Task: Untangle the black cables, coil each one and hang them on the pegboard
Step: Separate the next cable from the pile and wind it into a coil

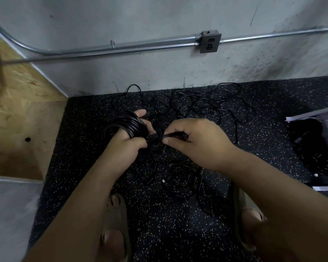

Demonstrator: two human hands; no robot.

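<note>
A black cable coil (130,123) is wound in several loops around the fingers of my left hand (128,144), which holds it above the floor. My right hand (195,140) pinches the loose end of that same cable (170,135) just right of the coil. Beyond both hands a tangle of thin black cables (206,106) lies spread on the speckled floor up to the wall. More loose cable (178,173) lies under my forearms, with a small connector (163,180) showing. No pegboard is recognisable in view.
Black speckled rubber floor (87,148) meets a grey concrete wall with metal conduit (121,47) and an outlet box (210,41). A plywood box (17,114) stands at left. A dark bundle and a grey panel (318,140) lie at right. My sandalled feet (116,224) are below.
</note>
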